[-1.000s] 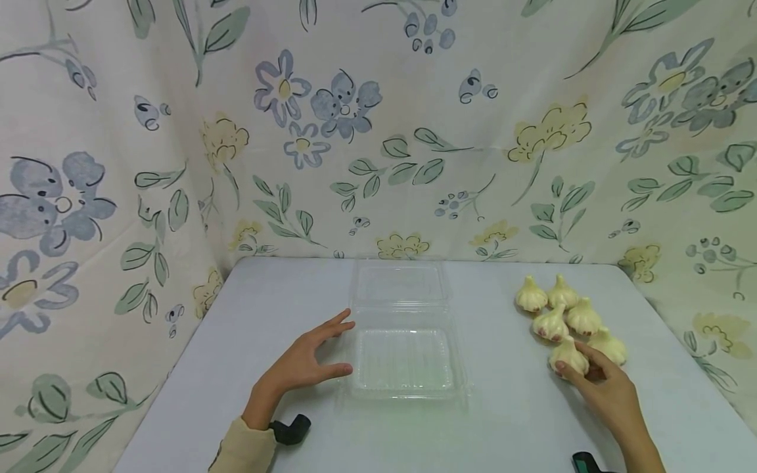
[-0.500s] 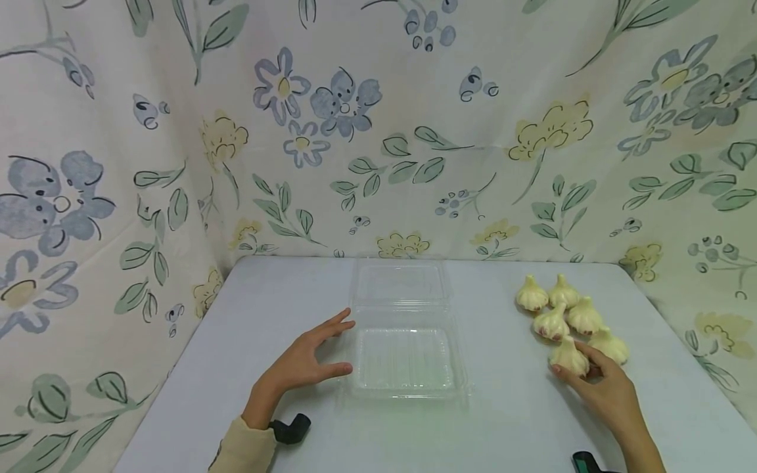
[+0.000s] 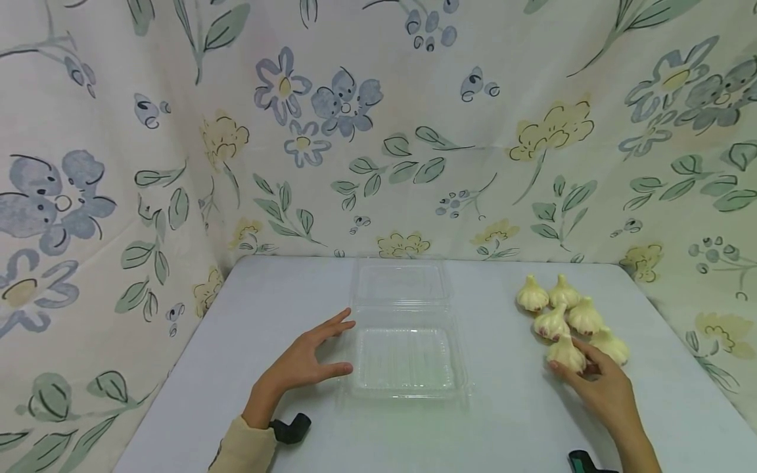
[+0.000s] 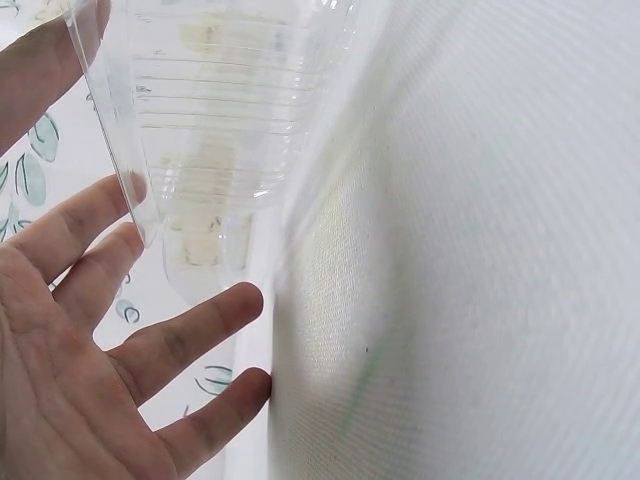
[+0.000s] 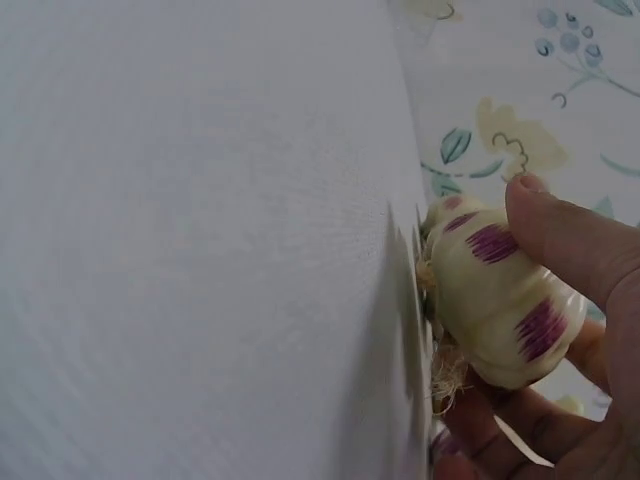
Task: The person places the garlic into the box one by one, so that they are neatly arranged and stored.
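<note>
My right hand [image 3: 603, 381] holds a garlic bulb [image 3: 566, 355] between thumb and fingers at the near end of a group of several garlic bulbs [image 3: 584, 317]. In the right wrist view that garlic bulb [image 5: 500, 290] shows purple streaks and a tuft of roots, close to the white tabletop. A clear plastic clamshell box [image 3: 405, 396] lies with its lid [image 3: 399, 282] folded back, in the middle of the table. At its left side my left hand [image 3: 307, 358] has its fingers spread; in the left wrist view fingertips touch the edge of the clear box [image 4: 220, 110].
The white table [image 3: 497, 420] ends at a floral curtain [image 3: 402, 184] behind and at both sides. Black wrist-worn devices show by the left wrist [image 3: 260, 407] and at the lower right edge. The other bulbs stand close together just beyond my right hand.
The garlic bulb in my right hand has shifted slightly to the left and away from me, and the hand has moved with it. My left hand and the clamshell box have stayed put.
</note>
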A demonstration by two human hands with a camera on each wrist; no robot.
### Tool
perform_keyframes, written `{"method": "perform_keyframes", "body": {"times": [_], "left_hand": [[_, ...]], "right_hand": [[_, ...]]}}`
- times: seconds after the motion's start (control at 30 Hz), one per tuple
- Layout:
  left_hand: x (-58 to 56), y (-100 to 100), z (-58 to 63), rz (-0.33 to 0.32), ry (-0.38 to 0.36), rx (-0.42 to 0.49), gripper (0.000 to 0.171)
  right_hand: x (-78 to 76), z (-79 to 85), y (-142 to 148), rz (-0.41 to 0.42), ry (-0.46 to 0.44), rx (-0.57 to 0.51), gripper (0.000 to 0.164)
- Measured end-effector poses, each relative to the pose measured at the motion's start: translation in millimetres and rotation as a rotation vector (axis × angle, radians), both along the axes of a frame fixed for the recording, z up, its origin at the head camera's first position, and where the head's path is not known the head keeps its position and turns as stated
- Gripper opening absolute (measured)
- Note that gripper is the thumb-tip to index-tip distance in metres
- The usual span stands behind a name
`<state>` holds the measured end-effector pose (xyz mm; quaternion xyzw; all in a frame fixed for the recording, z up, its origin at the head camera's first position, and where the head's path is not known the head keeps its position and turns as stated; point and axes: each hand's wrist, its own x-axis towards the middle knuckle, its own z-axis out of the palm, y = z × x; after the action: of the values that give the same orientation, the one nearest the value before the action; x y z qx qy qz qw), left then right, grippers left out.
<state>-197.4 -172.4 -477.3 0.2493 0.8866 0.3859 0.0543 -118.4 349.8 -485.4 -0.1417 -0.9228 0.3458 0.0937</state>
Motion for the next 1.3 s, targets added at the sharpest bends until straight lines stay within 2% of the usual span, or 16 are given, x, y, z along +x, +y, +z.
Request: {"method": "perform_keyframes", "body": {"times": [0.13, 0.47, 0.87, 1.2, 1.3], "left_hand": [[0.0, 0, 0.1, -0.005, 0.003, 0.0, 0.078], [-0.2, 0, 1.6, -0.01, -0.015, 0.013, 0.078], [-0.5, 0, 1.2, -0.012, -0.02, 0.009, 0.079], [-0.8, 0, 0.5, -0.01, -0.029, 0.008, 0.079], [-0.8, -1, 0.4, -0.015, -0.027, 0.012, 0.079]], "right_hand": [[-1.1, 3.1, -7, 0.027, 0.013, -0.039, 0.078], [-10.3, 13.4, -24, 0.109, -0.028, -0.183, 0.075], [-23.1, 16.0, -46, 0.19, 0.027, -0.314, 0.064], [-35.0, 16.8, -70, 0.254, 0.142, -0.329, 0.056], [-37.0, 16.3, -76, 0.262, 0.152, -0.319, 0.052]]}}
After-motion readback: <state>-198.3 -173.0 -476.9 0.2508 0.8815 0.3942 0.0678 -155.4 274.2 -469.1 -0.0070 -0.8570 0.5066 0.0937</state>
